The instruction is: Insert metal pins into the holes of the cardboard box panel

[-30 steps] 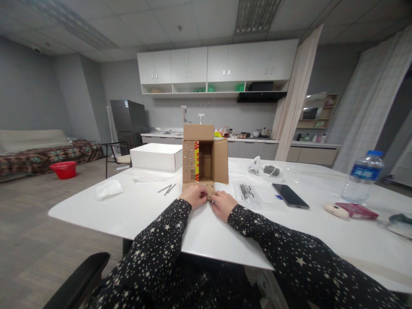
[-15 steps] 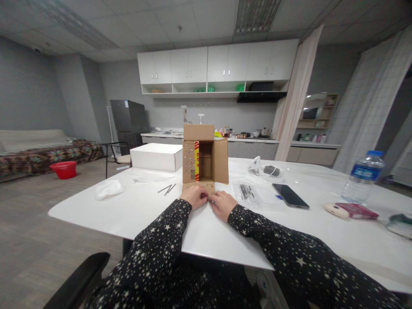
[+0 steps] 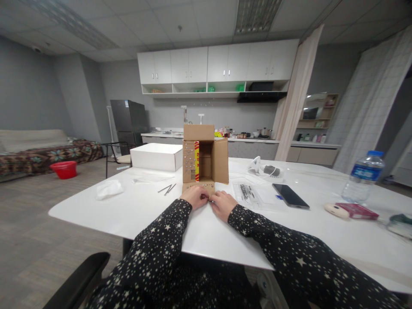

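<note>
Nearest: two star-patterned sleeves reaching forward over the near edge of the white table (image 3: 154, 214). Left hand (image 3: 194, 196) and right hand (image 3: 222, 204) resting side by side on the tabletop, fingertips meeting at the front edge of the lowered flap (image 3: 198, 187) of the open cardboard box (image 3: 205, 155). Both hands curled, fingers pinched together on something small at that flap edge; object between the fingertips too small to identify, so grip contents cannot be told. Box itself upright directly beyond the hands, opening turned toward the wearer, top flap raised, side flap swung out to the right, yellow-and-red printing visible inside on the left wall. Against the frames half a second and one second back: no visible change in hand position, box position or flap angle; only a slight shift at the fingertips. Left of the box: a few thin metal pins (image 3: 167, 188), a crumpled white bag (image 3: 108, 189), farther back a flat white box (image 3: 156, 156). Right of the box: a clear packet of small parts (image 3: 247, 191), a dark phone (image 3: 290, 195), a white wrapped bundle (image 3: 267, 169). Far right: a water bottle (image 3: 362, 176) and a red pack (image 3: 356, 210).
</note>
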Available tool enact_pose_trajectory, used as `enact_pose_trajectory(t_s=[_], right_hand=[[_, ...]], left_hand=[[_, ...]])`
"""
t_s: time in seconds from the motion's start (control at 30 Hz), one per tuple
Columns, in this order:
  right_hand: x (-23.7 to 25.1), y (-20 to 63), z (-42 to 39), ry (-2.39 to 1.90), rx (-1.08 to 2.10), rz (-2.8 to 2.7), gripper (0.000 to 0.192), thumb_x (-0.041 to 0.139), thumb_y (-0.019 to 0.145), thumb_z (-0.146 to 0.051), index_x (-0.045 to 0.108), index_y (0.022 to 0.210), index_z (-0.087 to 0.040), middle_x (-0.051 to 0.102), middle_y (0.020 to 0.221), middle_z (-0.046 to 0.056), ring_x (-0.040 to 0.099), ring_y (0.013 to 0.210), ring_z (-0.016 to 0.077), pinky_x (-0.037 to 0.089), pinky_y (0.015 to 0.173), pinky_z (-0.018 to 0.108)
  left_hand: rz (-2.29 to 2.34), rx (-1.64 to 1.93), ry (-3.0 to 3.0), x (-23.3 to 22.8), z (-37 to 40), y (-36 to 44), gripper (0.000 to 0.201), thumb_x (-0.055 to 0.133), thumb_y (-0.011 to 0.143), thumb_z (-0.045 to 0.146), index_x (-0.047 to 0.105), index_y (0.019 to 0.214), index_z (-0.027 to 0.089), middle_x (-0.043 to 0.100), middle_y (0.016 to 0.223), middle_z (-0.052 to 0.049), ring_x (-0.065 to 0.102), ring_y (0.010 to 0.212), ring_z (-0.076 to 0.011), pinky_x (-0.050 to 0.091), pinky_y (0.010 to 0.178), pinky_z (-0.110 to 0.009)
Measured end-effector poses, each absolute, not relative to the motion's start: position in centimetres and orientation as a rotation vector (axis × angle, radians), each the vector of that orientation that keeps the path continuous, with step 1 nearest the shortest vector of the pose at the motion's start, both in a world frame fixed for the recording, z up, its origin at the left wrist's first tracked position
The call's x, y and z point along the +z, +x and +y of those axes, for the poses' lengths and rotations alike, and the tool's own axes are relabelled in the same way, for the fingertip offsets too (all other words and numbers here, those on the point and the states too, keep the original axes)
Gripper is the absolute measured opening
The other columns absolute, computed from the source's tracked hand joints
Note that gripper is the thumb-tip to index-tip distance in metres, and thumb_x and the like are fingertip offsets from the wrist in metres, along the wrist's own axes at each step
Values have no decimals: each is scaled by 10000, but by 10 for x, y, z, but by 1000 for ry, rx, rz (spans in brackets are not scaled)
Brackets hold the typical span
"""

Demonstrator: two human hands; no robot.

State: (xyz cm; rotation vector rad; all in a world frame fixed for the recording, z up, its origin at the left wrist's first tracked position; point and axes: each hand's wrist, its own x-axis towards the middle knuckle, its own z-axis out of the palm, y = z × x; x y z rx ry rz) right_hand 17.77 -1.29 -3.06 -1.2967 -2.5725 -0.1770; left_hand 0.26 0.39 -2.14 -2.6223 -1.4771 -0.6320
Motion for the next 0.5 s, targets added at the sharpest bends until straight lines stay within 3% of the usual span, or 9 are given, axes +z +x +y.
enact_pose_trajectory(t_s=[0.5], right_hand=[[-32, 178, -11, -1289, -186, -2559, 253, 434, 896, -248, 621, 1059, -203, 599, 1049, 84, 513, 979, 214, 380, 804, 317]], left_hand=[[-1486, -672, -2629, -21, 3, 4, 145, 568, 745, 245, 706, 787, 226, 675, 818, -14, 613, 739, -156, 454, 688, -250]])
